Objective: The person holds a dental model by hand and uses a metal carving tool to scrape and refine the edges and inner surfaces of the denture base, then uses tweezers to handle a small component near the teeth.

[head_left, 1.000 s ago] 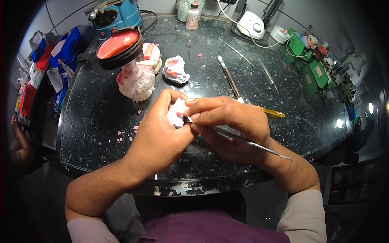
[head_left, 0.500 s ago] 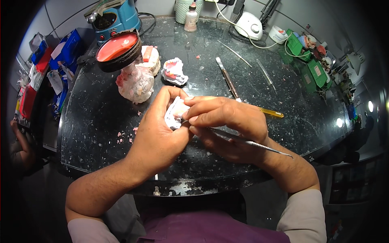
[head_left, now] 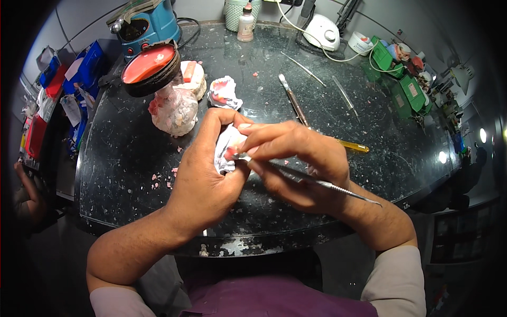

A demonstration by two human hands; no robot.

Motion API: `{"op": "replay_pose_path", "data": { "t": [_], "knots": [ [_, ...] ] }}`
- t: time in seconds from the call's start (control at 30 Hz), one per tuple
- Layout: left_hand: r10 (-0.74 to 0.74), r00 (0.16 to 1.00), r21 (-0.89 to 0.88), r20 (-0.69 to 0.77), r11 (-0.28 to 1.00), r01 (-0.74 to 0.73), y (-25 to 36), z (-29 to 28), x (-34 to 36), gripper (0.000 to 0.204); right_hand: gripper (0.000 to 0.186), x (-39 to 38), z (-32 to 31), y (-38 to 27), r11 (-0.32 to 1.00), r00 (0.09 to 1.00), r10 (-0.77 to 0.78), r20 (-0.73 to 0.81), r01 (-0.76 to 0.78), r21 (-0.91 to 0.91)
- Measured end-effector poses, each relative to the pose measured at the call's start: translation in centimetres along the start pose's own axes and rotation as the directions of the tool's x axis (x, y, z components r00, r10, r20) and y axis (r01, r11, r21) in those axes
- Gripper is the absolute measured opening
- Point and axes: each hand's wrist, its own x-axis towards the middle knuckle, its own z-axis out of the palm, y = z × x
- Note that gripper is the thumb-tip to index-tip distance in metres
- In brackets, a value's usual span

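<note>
Now more red is bared on the cast (head_left: 223, 150), clasped by the left hand (head_left: 203, 169); a tool (head_left: 334, 187) is pinched in the right hand (head_left: 303, 153).

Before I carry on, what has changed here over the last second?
The left hand has shifted slightly away from the body, closer to the other white piece. The held white piece now shows more of its red patch. Nothing was taken or let go: the right hand keeps the metal tool. The brush and bottle stayed put.
</note>
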Motion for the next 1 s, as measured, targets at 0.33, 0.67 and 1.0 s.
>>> {"op": "replay_pose_path", "data": {
  "t": [0.33, 0.67, 1.0],
  "knots": [
    [0.13, 0.99, 0.122, -0.053, 0.985, -0.123, -0.5, 0.0, 0.3, 0.04, 0.028, 0.0, 0.0, -0.1, 0.999, 0.999, -0.04, -0.007, 0.04, 0.012],
    [0.119, 0.993, 0.029, 0.007, 0.992, -0.119, -0.3, -0.2, 0.3, 0.043, 0.029, -0.1, -0.2, -0.4, 0.999, 0.996, 0.023, -0.082, -0.025, -0.028],
    [0.211, 0.978, 0.005, -0.003, 0.978, -0.211, -0.6, -0.1, 0.3, 0.049, 0.03, -0.1, -0.1, -0.7, 0.998, 0.996, -0.068, -0.05, 0.068, -0.007]
  ]
}}
